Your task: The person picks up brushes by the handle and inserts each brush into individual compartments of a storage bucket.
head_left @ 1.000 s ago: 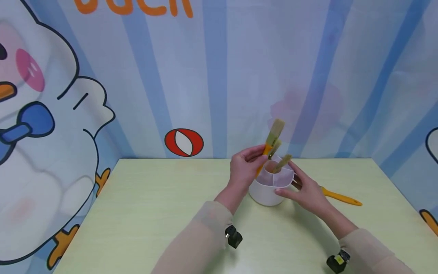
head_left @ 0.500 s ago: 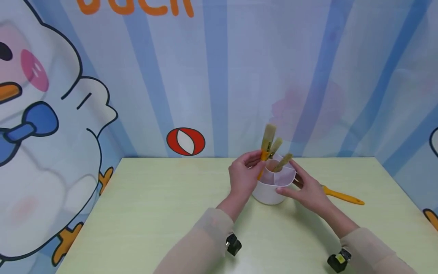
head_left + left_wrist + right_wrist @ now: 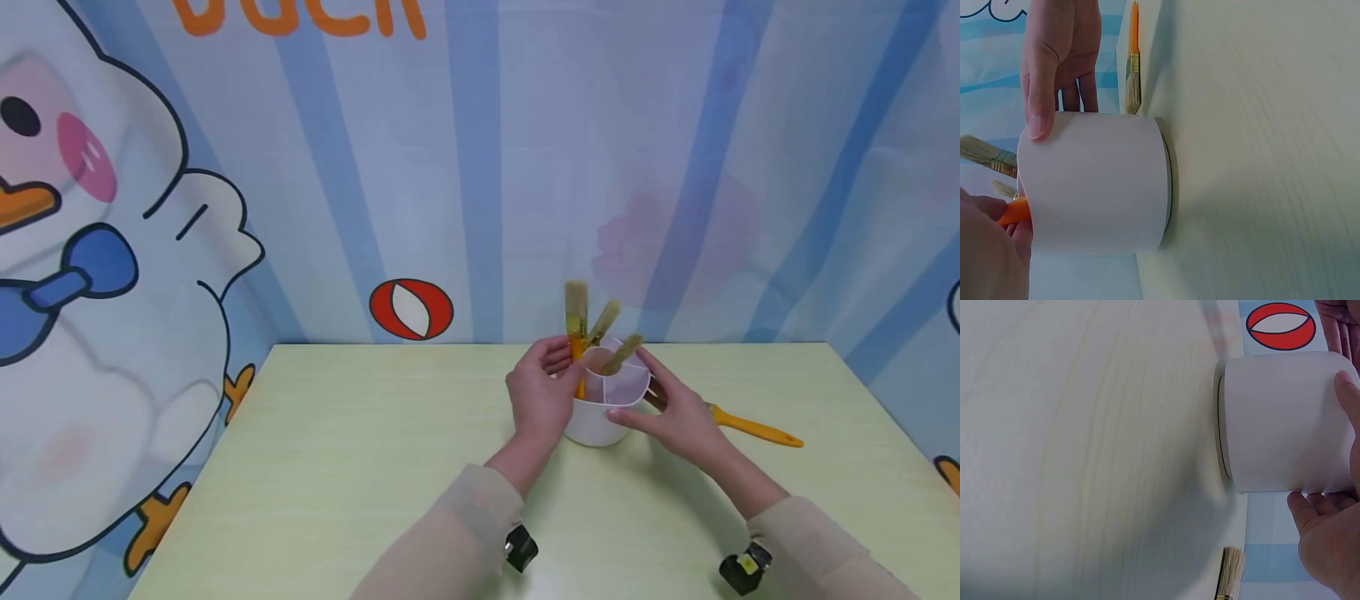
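Note:
A white round holder (image 3: 596, 427) with several inner compartments stands on the table, right of its middle. My left hand (image 3: 542, 393) pinches the orange handle of a flat paintbrush (image 3: 576, 304) at the holder's left side. This brush is upright, bristles on top, its lower end inside a left compartment. My right hand (image 3: 678, 421) grips the holder from the right, thumb (image 3: 1038, 122) on its near wall and fingers on its far side. Two more paintbrushes lean in the holder, one at the back (image 3: 604, 320) and one farther right (image 3: 622, 353), both bristles up.
Another paintbrush (image 3: 756, 427) with an orange handle lies on the table to the right, behind my right hand; its bristles (image 3: 1231, 572) show in the right wrist view. A printed cartoon backdrop (image 3: 480, 167) rises behind the pale wooden table (image 3: 360, 442).
The paintbrush in my left hand has swung from leaning right to upright, and its bristles sit lower. My right hand keeps its grip on the holder.

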Tool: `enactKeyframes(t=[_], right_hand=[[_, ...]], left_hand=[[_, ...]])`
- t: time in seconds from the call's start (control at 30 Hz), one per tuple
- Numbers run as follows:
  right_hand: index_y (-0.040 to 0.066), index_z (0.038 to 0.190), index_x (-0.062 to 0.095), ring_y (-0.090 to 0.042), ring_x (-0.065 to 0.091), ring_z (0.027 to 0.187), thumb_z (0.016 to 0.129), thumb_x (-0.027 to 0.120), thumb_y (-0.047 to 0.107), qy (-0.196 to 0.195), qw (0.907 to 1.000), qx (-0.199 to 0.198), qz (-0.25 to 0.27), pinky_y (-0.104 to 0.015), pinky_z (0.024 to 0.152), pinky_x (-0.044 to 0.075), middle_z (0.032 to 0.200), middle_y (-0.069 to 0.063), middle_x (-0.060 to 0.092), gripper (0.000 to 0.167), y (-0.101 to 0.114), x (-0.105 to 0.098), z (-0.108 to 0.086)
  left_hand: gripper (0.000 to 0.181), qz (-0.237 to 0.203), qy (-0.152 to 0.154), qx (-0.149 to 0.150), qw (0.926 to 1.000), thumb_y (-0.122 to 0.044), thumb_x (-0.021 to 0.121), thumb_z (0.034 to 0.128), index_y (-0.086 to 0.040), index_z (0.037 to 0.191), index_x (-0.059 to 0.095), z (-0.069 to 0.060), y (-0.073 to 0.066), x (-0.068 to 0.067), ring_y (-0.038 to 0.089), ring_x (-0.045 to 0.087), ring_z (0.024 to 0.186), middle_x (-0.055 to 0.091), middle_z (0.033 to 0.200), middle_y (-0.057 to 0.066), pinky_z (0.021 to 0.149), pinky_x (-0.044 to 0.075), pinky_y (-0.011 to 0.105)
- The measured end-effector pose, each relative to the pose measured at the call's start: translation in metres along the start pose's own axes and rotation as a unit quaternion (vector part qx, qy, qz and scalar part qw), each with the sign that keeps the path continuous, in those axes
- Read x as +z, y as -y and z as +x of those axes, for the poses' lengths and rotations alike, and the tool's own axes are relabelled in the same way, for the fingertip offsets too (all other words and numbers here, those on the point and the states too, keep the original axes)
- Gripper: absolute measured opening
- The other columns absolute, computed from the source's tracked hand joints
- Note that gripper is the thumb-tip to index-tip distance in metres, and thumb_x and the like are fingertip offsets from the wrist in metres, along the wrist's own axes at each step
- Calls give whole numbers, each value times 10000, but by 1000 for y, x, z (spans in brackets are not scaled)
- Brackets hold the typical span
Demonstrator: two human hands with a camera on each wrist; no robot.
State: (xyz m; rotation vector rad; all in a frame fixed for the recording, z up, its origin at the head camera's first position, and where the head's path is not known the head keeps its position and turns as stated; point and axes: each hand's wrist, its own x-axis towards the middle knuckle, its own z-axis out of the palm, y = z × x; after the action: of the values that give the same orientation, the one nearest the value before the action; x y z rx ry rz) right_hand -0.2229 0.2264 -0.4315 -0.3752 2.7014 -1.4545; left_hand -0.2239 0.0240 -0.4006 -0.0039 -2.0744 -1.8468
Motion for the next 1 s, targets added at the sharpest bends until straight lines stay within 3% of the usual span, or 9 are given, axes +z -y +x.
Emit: enactKeyframes(t=[0.2,0.53,1.0], right_hand=[[108,1729,121,-506,376,1523,938,853,353,2,10000,-46,50,-589,1170,422,1729,-276,243,1105,3,2,1],[123,1732,118,-497,365,1532,935,852,386,-12,10000,-25,31,-587,1180,412,1733,-264,242,1114,0,5,4],[141,1735,103,-510,358,1531,939,846,393,33,10000,-45,78,-599,1180,409,1734,-264,239,1117,0,4,5]], left_hand=[[260,99,-106,-88,9999,6,826,917,-46,1167,780,-1,-1,0,187,791,961,813,1082,84,854,638,270],[217,509,3,-236,9984,-5,826,918,-42,1130,796,1,-6,-1,181,795,923,813,1043,83,815,642,255],[280,759,555,-476,9944,-140,846,938,-63,1205,814,-5,-13,-20,159,800,962,824,1060,58,848,643,279]])
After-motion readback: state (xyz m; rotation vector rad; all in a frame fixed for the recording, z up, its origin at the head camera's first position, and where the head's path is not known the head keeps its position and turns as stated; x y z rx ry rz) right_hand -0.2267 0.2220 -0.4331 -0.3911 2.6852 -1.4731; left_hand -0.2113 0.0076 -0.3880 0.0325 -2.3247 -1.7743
